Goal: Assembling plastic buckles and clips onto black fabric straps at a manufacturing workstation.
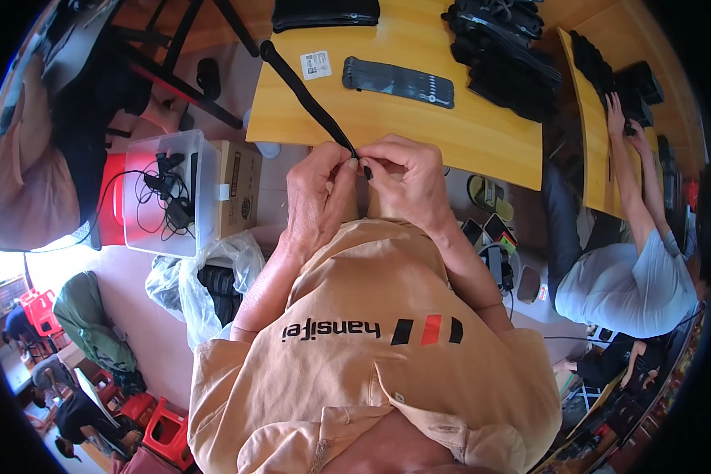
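A long narrow black fabric strap [306, 98] runs from the table's near left corner area down to my fingers. My left hand [321, 189] is closed, pinching the strap's near end between thumb and fingertips. Right beside it, my right hand [409, 175] is also closed in a pinch, with a short black end showing below its fingertips. Both sets of fingertips nearly meet, just off the table's near edge. Exactly how the strap is folded between them is hidden. Beyond my hands, a flat stack of dark grey bands [399, 82] lies on the table.
The yellow wooden table [482, 146] bears a white label sheet [316, 65], folded black fabric [324, 13] and a black fabric pile [509, 67]. At left stand a clear bin [159, 243] of cables and a cardboard box [239, 189]. Co-workers sit at both sides.
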`<action>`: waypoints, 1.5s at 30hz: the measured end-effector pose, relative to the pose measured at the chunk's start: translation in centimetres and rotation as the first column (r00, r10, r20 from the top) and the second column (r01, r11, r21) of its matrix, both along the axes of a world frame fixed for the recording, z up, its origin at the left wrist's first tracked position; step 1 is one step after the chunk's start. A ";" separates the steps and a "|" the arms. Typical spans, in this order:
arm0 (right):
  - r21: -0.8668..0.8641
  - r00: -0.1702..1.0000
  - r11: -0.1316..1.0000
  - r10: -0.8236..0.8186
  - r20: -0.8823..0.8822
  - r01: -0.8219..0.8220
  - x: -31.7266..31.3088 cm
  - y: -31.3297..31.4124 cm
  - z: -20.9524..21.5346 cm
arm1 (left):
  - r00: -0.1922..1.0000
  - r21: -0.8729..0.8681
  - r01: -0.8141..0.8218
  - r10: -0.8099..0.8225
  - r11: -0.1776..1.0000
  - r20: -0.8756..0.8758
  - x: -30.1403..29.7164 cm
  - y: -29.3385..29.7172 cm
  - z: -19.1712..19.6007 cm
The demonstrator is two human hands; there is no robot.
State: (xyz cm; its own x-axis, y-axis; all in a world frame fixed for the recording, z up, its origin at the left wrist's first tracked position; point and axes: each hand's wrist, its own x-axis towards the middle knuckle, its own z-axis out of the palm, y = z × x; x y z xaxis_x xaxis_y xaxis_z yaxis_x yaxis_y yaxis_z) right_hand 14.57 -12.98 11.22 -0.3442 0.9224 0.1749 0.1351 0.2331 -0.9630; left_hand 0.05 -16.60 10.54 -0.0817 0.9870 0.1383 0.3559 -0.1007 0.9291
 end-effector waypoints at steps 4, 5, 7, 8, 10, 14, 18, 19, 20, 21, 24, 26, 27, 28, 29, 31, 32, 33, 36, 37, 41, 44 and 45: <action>-0.090 0.997 0.994 0.067 -0.026 -0.069 0.6 0.4 -0.8 | 1.000 0.011 0.022 -0.021 1.000 -0.020 -0.1 0.0 -0.2; -0.108 0.995 0.989 0.092 -0.047 -0.097 0.7 0.5 -1.0 | 0.999 0.011 0.028 -0.028 1.000 -0.016 -0.1 0.0 -0.1; -0.121 0.995 0.988 0.093 -0.031 -0.096 0.8 0.5 -0.6 | 0.999 0.011 0.035 -0.034 0.999 -0.012 0.0 0.0 -0.2; -0.135 0.995 0.986 0.095 -0.015 -0.096 0.8 0.5 -0.5 | 0.999 0.029 0.035 -0.035 0.999 -0.026 0.0 0.0 -0.2; -0.140 0.995 0.986 0.093 -0.021 -0.095 0.8 0.4 -0.6 | 0.999 0.048 0.038 -0.036 0.998 -0.040 0.1 0.0 -0.3; -0.193 0.983 0.971 0.113 -0.144 -0.140 1.0 0.6 -1.4 | 0.999 0.019 0.045 -0.045 0.999 -0.017 -0.1 -0.1 -0.4; -0.212 0.983 0.966 0.118 -0.140 -0.146 1.0 0.5 -0.9 | 0.999 -0.001 0.052 -0.052 0.999 0.001 -0.1 -0.1 -0.5; -0.213 0.985 0.967 0.114 -0.129 -0.140 1.0 0.5 -0.9 | 0.999 -0.001 0.053 -0.053 0.999 0.001 0.0 -0.1 -0.5; -0.214 0.987 0.968 0.110 -0.118 -0.134 1.0 0.5 -0.9 | 0.999 0.000 0.053 -0.053 0.999 -0.003 0.0 -0.1 -0.5; -0.214 0.987 0.968 0.110 -0.118 -0.134 1.0 0.6 -1.0 | 0.999 0.000 0.054 -0.054 0.999 -0.006 0.0 -0.1 -0.4; -0.237 0.979 0.958 0.122 -0.163 -0.159 1.1 0.7 -1.3 | 0.997 0.021 0.069 -0.069 0.997 -0.025 -0.1 -0.1 -0.2; -0.251 0.982 0.957 0.107 -0.153 -0.143 1.1 0.7 -1.2 | 0.996 0.054 0.078 -0.075 0.996 -0.056 -0.1 0.0 -0.2; -0.251 0.982 0.957 0.107 -0.153 -0.143 1.0 0.7 -1.2 | 0.993 0.087 0.088 -0.080 0.992 -0.088 -0.1 0.0 -0.2; -0.293 0.984 0.947 0.088 -0.154 -0.131 1.0 0.7 -1.3 | 0.993 0.087 0.088 -0.080 0.992 -0.088 -0.1 0.1 -0.2; -0.335 0.986 0.935 0.069 -0.154 -0.118 1.0 0.6 -1.4 | 0.989 0.110 0.095 -0.081 0.989 -0.127 -0.1 0.1 -0.2; -0.274 0.993 0.958 0.061 -0.099 -0.086 0.7 0.4 -1.5 | 0.983 0.133 0.103 -0.080 0.986 -0.167 -0.1 0.2 -0.1; -0.211 0.998 0.976 0.049 -0.043 -0.057 0.6 0.2 -1.5 | 0.974 0.145 0.111 -0.078 0.983 -0.213 0.0 0.2 0.1; -0.211 0.998 0.976 0.049 -0.044 -0.057 0.4 0.1 -1.4 | 0.963 0.157 0.120 -0.076 0.980 -0.259 0.0 0.2 0.2; -0.093 1.000 0.996 0.008 0.021 -0.006 -0.1 -0.2 -1.1 | 0.959 0.183 0.123 -0.070 0.975 -0.274 -0.1 0.4 -0.1; -0.014 0.999 0.999 -0.031 0.034 0.031 -0.2 -0.1 -1.4 | 0.959 0.183 0.124 -0.070 0.975 -0.274 -0.1 0.4 -0.1; -0.021 0.997 0.996 -0.083 0.007 0.083 -0.5 0.0 -1.9 | 0.958 0.198 0.112 -0.053 0.974 -0.283 -0.1 0.5 -0.4; -0.152 0.999 0.988 -0.034 -0.008 0.032 -0.4 0.2 -2.4 | 0.970 0.187 0.081 -0.034 0.979 -0.241 0.0 0.5 -0.6; -0.153 0.999 0.988 -0.033 -0.007 0.032 -0.5 0.3 -2.7 | 0.979 0.176 0.057 -0.020 0.983 -0.203 0.0 0.5 -0.7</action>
